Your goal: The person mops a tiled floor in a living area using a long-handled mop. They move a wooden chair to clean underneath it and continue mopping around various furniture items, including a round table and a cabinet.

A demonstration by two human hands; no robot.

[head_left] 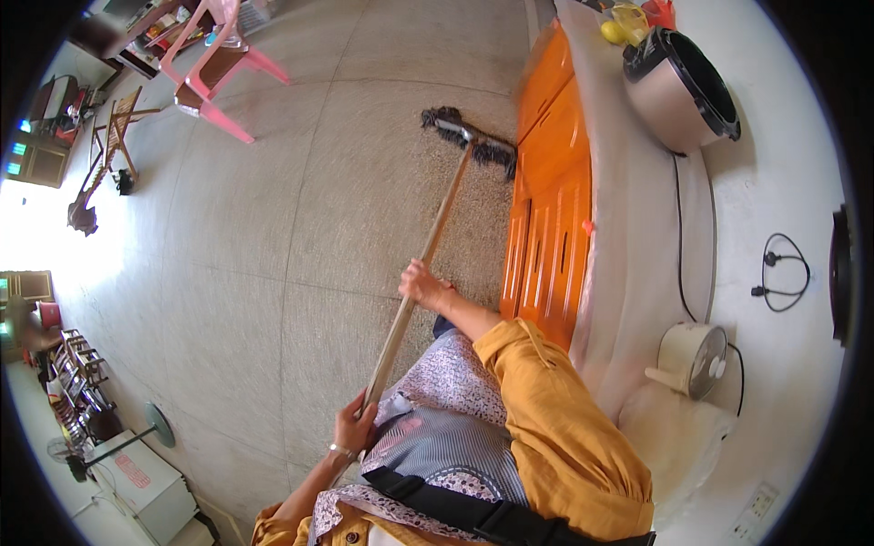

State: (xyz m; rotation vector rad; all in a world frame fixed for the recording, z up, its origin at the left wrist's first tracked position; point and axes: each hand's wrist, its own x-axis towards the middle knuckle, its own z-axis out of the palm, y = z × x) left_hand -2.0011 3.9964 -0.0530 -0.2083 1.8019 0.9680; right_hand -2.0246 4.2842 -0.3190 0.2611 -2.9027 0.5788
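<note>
A: Broadly, largest first. Speckled floor (273, 246) fills most of the head view. Along its right side runs a pale counter (628, 227) with orange cabinet doors (551, 191) beneath it.

B: On the counter?

A: A round cooker (678, 86) with a dark rim at the far end, its cord trailing along the wall side; a small cream fan (694, 358) nearer the person. Both sit back from the counter's front edge.

B: Far side of the floor?

A: A pink plastic chair (214, 64), tipped in the picture by the lens, well apart from the person.

B: Now the broom.

A: Long wooden handle (423, 259), slanting from the person's lap up to a dark bristle head (469, 138). The head rests on the floor just beside the cabinet base, apparently touching it at its right end. Judgement: it lies there because dirt gathers at that edge.

B: Hands?

A: Right hand (423, 284) is closed round the handle about midway, arm in an orange sleeve extended. Left hand (353, 426), wearing a thin bracelet, is wrapped round the handle near its top end, close to the body.

B: Why the split grip?

A: Judgement: upper hand pivots, lower hand drives the stroke. The spread gives reach to the cabinet without stepping closer.
</note>
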